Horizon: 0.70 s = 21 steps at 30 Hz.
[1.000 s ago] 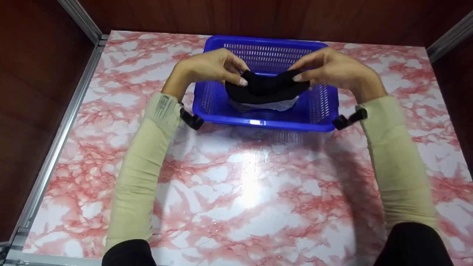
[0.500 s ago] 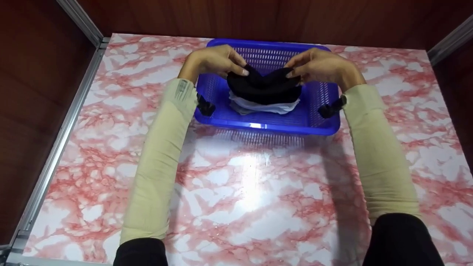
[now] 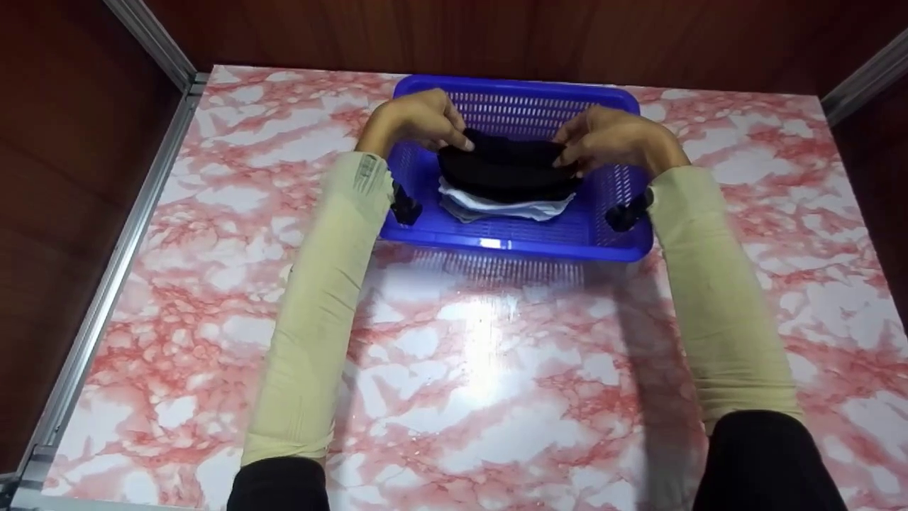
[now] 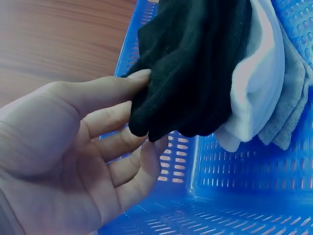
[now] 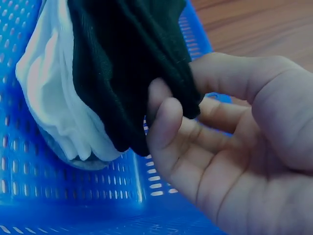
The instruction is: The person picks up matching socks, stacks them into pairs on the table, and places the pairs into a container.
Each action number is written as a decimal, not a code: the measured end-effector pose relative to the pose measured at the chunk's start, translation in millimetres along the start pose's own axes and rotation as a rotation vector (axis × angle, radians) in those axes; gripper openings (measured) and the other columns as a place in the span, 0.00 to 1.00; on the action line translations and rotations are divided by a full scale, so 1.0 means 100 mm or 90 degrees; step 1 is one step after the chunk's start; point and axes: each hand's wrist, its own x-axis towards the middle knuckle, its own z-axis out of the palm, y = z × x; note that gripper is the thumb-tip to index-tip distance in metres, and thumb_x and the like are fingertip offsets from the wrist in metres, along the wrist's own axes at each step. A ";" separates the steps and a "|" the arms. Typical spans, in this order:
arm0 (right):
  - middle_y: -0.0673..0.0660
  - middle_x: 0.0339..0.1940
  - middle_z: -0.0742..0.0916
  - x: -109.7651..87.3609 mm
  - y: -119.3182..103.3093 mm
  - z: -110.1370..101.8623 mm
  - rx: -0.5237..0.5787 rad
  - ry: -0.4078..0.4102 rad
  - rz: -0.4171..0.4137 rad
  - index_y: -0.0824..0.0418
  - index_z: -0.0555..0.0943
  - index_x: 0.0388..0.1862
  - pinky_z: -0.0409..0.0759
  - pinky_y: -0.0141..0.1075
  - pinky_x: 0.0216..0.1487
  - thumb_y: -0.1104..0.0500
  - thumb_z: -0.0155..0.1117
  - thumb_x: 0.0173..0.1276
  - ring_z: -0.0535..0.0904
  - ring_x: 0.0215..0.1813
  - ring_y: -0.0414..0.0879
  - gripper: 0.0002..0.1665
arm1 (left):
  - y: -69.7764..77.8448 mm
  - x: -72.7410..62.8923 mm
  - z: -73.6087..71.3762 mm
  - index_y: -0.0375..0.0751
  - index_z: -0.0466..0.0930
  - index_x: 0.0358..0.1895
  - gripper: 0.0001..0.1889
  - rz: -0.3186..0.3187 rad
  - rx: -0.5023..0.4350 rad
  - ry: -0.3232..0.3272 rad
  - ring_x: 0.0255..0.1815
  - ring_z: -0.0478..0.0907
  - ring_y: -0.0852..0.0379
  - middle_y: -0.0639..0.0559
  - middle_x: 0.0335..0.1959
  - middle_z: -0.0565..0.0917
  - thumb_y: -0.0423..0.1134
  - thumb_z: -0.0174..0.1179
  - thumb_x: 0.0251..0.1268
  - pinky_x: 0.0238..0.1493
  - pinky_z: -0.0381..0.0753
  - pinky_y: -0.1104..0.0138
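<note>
A folded black cloth garment [image 3: 507, 172] stands in the blue plastic basket [image 3: 567, 250], its upper edge held at both ends. My left hand [image 3: 420, 121] pinches the left end; in the left wrist view the thumb lies on the black cloth [image 4: 181, 73] with the fingers behind it. On the other end my right hand [image 3: 616, 138] has its thumb and fingertips around a corner, as the right wrist view shows. Directly in front of the black garment are a folded white cloth [image 4: 257, 73] and a folded grey cloth [image 4: 289, 100].
The basket has slotted walls and stands on a red-and-white marbled table [image 3: 482, 397] near its back edge. A dark wooden panel [image 3: 468, 35] rises behind it. A metal rail [image 3: 113, 284] runs along the table's left side.
Both hands have come lower and closer together with the black garment, bringing it down against the white cloth. Its upper edge, dipped in the middle earlier, is now straighter.
</note>
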 end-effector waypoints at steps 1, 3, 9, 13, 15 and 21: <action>0.43 0.38 0.86 0.00 0.00 0.01 -0.025 0.001 0.003 0.63 0.74 0.56 0.88 0.32 0.41 0.64 0.65 0.75 0.85 0.37 0.36 0.15 | 0.01 0.01 0.01 0.50 0.68 0.20 0.22 -0.010 0.010 -0.003 0.17 0.62 0.68 0.65 0.13 0.65 0.42 0.71 0.69 0.23 0.64 0.76; 0.43 0.37 0.84 0.01 -0.01 0.02 -0.071 0.003 0.010 0.64 0.74 0.55 0.88 0.31 0.40 0.62 0.68 0.73 0.84 0.34 0.36 0.16 | 0.05 0.02 0.02 0.50 0.70 0.24 0.19 -0.040 0.039 -0.008 0.19 0.65 0.68 0.65 0.14 0.67 0.43 0.72 0.68 0.25 0.70 0.77; 0.45 0.36 0.81 0.03 -0.04 0.06 -0.160 0.002 0.019 0.64 0.76 0.49 0.89 0.32 0.39 0.59 0.73 0.70 0.84 0.30 0.36 0.17 | 0.11 0.09 0.04 0.45 0.69 0.32 0.17 -0.102 0.087 -0.049 0.19 0.66 0.67 0.63 0.14 0.68 0.40 0.72 0.68 0.25 0.70 0.75; 0.47 0.37 0.81 0.04 -0.04 0.08 -0.178 0.015 0.023 0.64 0.76 0.48 0.88 0.31 0.36 0.57 0.74 0.69 0.83 0.29 0.36 0.19 | 0.11 0.13 0.05 0.45 0.67 0.23 0.20 -0.121 0.069 -0.067 0.15 0.63 0.67 0.62 0.12 0.66 0.37 0.72 0.67 0.21 0.66 0.74; 0.47 0.37 0.81 0.04 -0.04 0.09 -0.185 0.022 0.020 0.64 0.76 0.48 0.87 0.31 0.35 0.56 0.75 0.68 0.83 0.28 0.37 0.19 | 0.11 0.15 0.06 0.45 0.68 0.21 0.22 -0.127 0.069 -0.062 0.13 0.62 0.67 0.62 0.12 0.66 0.37 0.72 0.67 0.20 0.65 0.74; 0.45 0.30 0.81 0.06 -0.02 0.13 -0.207 0.032 0.013 0.61 0.76 0.44 0.85 0.30 0.33 0.55 0.76 0.67 0.81 0.27 0.36 0.18 | 0.09 0.18 0.07 0.47 0.70 0.19 0.22 -0.141 0.107 -0.045 0.13 0.63 0.67 0.63 0.13 0.67 0.39 0.72 0.67 0.19 0.66 0.75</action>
